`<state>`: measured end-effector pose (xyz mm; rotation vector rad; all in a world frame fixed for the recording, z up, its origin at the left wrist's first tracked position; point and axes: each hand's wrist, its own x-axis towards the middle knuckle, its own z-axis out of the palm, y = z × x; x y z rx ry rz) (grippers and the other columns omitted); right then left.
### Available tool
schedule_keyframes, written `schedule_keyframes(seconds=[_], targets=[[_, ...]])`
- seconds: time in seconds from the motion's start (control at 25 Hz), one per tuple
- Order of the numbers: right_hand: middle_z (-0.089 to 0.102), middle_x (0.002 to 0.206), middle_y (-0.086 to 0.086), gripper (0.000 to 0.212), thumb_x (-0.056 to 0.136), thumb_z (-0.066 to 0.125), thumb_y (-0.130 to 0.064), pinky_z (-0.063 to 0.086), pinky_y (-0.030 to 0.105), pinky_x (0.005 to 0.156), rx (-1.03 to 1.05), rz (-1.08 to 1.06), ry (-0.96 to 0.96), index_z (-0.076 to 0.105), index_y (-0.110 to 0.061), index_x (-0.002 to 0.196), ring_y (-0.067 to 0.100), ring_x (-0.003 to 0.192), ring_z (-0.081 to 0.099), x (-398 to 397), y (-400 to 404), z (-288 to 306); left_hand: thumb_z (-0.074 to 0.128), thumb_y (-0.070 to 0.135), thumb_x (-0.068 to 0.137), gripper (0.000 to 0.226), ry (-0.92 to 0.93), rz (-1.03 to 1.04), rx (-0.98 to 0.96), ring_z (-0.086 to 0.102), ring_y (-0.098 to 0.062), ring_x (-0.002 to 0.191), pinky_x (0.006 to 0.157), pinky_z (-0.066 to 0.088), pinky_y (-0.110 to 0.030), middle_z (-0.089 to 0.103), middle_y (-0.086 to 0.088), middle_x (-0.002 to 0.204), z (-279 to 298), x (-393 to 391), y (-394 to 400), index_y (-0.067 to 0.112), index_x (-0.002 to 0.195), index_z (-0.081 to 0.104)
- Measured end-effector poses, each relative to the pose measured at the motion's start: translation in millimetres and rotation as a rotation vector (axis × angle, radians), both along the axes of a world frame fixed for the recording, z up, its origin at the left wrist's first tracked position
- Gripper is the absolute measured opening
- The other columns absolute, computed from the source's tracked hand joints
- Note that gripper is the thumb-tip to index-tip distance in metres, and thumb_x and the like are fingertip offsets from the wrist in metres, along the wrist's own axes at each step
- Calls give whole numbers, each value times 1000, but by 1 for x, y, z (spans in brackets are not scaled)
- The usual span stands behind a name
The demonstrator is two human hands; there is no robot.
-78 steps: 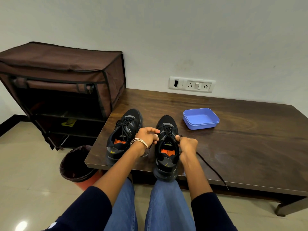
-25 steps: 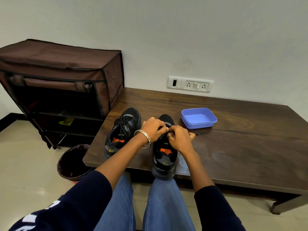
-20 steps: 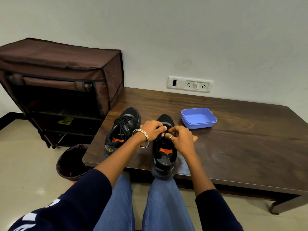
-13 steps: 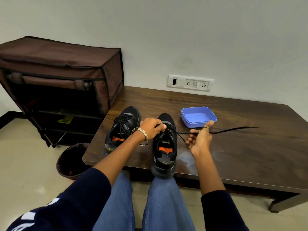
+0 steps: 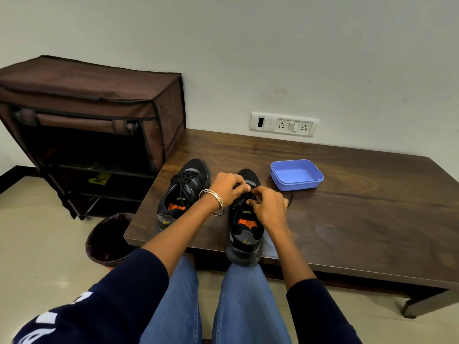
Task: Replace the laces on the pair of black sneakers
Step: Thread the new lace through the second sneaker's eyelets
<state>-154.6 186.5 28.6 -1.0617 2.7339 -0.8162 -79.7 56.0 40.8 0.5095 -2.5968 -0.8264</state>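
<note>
Head view: two black sneakers stand toes-away on the dark wooden table [image 5: 347, 219]. The left sneaker [image 5: 183, 192] is fully laced and sits untouched near the table's left edge. The right sneaker [image 5: 244, 219] sits at the near edge with its heel overhanging — both hands work over its eyelets. The left hand [image 5: 227, 187], with bangles at the wrist, has its fingers curled and pressed together on the black lace [image 5: 248, 198] at the upper throat. The right hand [image 5: 269, 204] meets it from the other side, thumb and forefinger pinching the lace just beside the left fingertips. Which eyelet the lace is entering is hidden by the knuckles. A short dark loop of lace [image 5: 291, 194] shows on the wood just beyond the right hand.

Risks, as I judge them: a firm tug could drag the overhanging sneaker off the near edge, since neither hand pins the sole. The lace tip may slip from the pinch or miss an eyelet — worked half blind, a row could be skipped or the lace twisted. The empty blue plastic tray [image 5: 296, 174] sits near enough to be swept by a wide pull.
</note>
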Motion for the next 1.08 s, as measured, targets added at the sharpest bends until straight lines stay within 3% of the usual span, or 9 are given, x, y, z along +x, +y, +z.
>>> schedule_keyframes(seconds=[0.12, 0.2, 0.28, 0.36, 0.52, 0.64, 0.76, 0.96, 1.08], targets=[[74, 97, 7, 19, 88, 65, -13, 52, 37, 84, -133, 15, -18, 73, -15, 106, 24, 97, 67, -6, -1, -7, 64, 32, 89, 22, -42, -55, -49, 63, -18, 72, 68, 49, -29, 71, -7, 78, 2, 9, -8, 12, 89, 73], [74, 93, 9, 18, 89, 63, -11, 54, 38, 83, -155, 3, -26, 74, -13, 103, 25, 93, 67, -8, 1, -8, 58, 46, 90, 30, -187, -68, -192, 63, -21, 74, 66, 51, -34, 68, -2, 76, 4, 17, -16, 18, 85, 69], [73, 92, 10, 15, 91, 61, -12, 54, 39, 83, -143, -23, -28, 74, -12, 100, 27, 92, 66, -13, 3, -11, 49, 59, 89, 40, -356, -4, -378, 60, -25, 73, 60, 46, -33, 59, 1, 70, 8, 26, -20, 24, 73, 56], [72, 92, 10, 14, 92, 59, -11, 53, 38, 82, -147, -30, -36, 73, -11, 98, 27, 92, 65, -12, 3, -12, 46, 65, 88, 44, -429, 65, -408, 55, -24, 71, 58, 40, -31, 53, 3, 67, 11, 34, -21, 25, 71, 51], [71, 96, 10, 25, 90, 55, -4, 53, 36, 81, -139, 1, -11, 72, -14, 105, 27, 94, 65, -8, 0, -9, 60, 53, 87, 40, -309, -14, -54, 64, -20, 86, 77, 53, -34, 70, -2, 91, 1, 33, -13, 22, 112, 65], [64, 99, 10, 30, 90, 55, -4, 51, 36, 75, -67, 43, 65, 70, -20, 110, 29, 93, 63, -8, -2, -9, 64, 21, 91, 17, -78, -38, 260, 67, -19, 65, 70, 56, -28, 71, -8, 76, -7, 20, 1, 10, 102, 68], [60, 103, 11, 33, 91, 54, -1, 51, 40, 80, -21, 53, 86, 66, -17, 116, 30, 96, 62, -13, 1, -8, 60, 13, 92, 14, -58, 47, 226, 56, -9, 50, 57, 51, -25, 69, -11, 72, -9, 11, 8, 7, 83, 68], [56, 103, 14, 16, 92, 49, -2, 46, 42, 80, 152, -3, 152, 65, -5, 94, 35, 97, 56, -34, 19, -10, 55, 17, 92, 18, -206, 211, 73, 65, -26, 83, 79, 52, -36, 71, -10, 86, -24, 18, -8, 9, 82, 68], [66, 97, 6, 18, 95, 51, -8, 49, 39, 80, -2, -34, -142, 68, -9, 87, 22, 93, 59, -39, 33, -15, 58, 26, 93, 23, -197, 207, 179, 62, -21, 75, 74, 51, -31, 70, -6, 80, -36, 26, -6, 12, 75, 67]])
